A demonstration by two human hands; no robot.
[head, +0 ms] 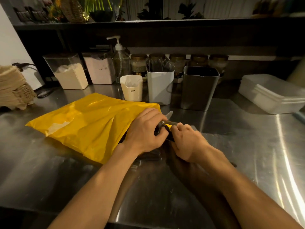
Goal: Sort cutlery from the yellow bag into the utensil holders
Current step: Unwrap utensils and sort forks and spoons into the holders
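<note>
Along the table's (247,146) far edge stand two clear canisters (69,73), a pump bottle (121,63) and a row of jars (218,62) (gold lids). A white lidded tub (270,95) sits near the right edge.

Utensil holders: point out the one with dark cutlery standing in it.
The tall white holder in the middle. The short cream holder left of it shows only something pale; the grey holder looks empty.
</note>
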